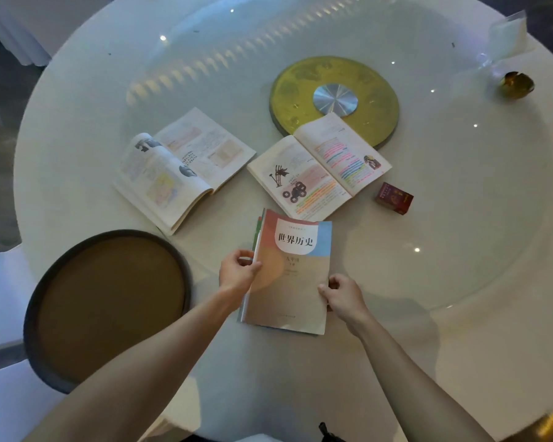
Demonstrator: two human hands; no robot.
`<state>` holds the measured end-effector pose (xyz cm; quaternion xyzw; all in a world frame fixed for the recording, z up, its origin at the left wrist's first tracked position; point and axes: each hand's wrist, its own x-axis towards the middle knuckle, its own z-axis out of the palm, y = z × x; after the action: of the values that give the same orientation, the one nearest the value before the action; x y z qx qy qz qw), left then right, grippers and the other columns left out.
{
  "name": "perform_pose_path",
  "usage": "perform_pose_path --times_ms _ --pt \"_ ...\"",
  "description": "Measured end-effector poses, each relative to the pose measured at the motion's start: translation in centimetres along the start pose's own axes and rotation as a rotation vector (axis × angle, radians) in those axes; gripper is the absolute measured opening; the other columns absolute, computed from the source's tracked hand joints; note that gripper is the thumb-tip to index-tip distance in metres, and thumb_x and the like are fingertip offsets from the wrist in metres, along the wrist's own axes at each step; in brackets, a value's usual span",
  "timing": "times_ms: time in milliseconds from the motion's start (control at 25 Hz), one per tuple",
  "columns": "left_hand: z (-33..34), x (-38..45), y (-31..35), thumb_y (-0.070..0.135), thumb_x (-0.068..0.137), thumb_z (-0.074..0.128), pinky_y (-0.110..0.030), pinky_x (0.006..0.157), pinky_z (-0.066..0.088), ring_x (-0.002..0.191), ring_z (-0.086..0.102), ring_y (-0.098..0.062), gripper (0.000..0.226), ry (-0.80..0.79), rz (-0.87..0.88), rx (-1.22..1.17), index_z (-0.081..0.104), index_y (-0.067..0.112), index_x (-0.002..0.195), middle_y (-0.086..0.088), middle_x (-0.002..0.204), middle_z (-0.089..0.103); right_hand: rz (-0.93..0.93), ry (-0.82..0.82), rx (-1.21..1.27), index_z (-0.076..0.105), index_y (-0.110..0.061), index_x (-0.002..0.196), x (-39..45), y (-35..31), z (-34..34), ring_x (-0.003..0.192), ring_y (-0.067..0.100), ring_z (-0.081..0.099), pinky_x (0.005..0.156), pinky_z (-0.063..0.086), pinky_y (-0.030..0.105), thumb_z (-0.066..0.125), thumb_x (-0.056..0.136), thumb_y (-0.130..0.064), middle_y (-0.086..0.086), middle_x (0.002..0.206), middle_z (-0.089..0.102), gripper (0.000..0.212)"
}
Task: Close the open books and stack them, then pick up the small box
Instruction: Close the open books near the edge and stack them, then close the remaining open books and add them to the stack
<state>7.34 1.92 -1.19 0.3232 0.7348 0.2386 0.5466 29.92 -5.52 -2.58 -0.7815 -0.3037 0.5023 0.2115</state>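
A closed book (pixel 292 275) with an orange, tan and blue cover lies near the table's front, on top of another closed book whose green edge shows at its left. My left hand (pixel 238 271) pinches the top book's left edge. At its right edge, my right hand (pixel 344 293) grips it too. Two open books lie farther back: one (pixel 186 169) at the left with curled pages, one (pixel 320 165) at the right with highlighted text. A small dark red box (pixel 394 198) stands to the right of that open book.
A round white table (pixel 460 330) carries a glass turntable with a gold disc (pixel 334 98) at its centre. A round brown tray with a dark rim (pixel 109 306) sits at the front left. A small gold object (pixel 517 84) and a clear card holder (pixel 505 36) are at the far right.
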Motion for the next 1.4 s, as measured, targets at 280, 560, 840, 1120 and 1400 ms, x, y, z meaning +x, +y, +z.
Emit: perform_pose_path --times_ms 280,560,840,1120,1400 --pt "-0.7 -0.1 -1.3 0.01 0.091 0.058 -0.037 0.082 0.06 0.095 0.07 -0.021 0.033 -0.08 0.124 0.278 0.073 0.013 0.12 -0.006 0.112 0.074 -0.055 0.138 -0.256 0.062 -0.014 0.102 -0.8 -0.4 1.8 0.091 0.027 0.066 0.079 0.055 0.039 0.063 0.088 -0.014 0.004 0.098 0.069 0.014" --pt "-2.2 1.0 -1.5 0.013 0.085 0.056 -0.034 0.076 0.061 0.089 0.073 -0.018 0.033 -0.238 0.202 0.517 0.078 0.017 0.11 -0.001 0.101 0.079 -0.047 0.183 -0.322 0.058 -0.013 0.085 -0.6 -0.9 2.8 0.081 0.027 0.055 0.065 0.038 0.034 0.062 0.089 -0.012 0.003 0.082 0.06 0.006" --pt "-3.2 1.6 2.4 0.021 0.093 0.062 -0.035 0.083 0.052 0.102 0.068 -0.026 0.027 -0.237 0.237 0.532 0.071 0.01 0.116 -0.011 0.111 0.072 0.052 0.093 -0.298 0.064 -0.011 0.088 -0.8 -3.1 1.8 0.092 0.029 0.061 0.068 0.041 0.034 0.062 0.094 -0.024 0.001 0.085 0.059 0.015" --pt "-0.6 5.8 10.1 0.022 0.092 0.067 -0.039 0.086 0.056 0.097 0.065 -0.023 0.043 -0.251 0.146 0.211 0.064 0.002 0.131 -0.013 0.119 0.069 -0.001 0.163 0.011 0.056 -0.005 0.143 3.9 -8.7 -3.1 0.122 0.028 0.063 0.106 0.053 0.05 0.069 0.092 -0.034 0.012 0.137 0.063 0.06" --pt "4.7 8.9 14.4 0.02 0.096 0.066 -0.037 0.077 0.057 0.081 0.06 -0.019 0.016 -0.164 -0.117 -0.058 0.06 0.007 0.103 -0.003 0.09 0.06 -0.059 0.196 0.201 0.052 -0.001 0.143 10.5 -12.9 -7.8 0.109 0.023 0.063 0.101 0.056 0.051 0.068 0.097 -0.027 0.012 0.133 0.061 0.056"
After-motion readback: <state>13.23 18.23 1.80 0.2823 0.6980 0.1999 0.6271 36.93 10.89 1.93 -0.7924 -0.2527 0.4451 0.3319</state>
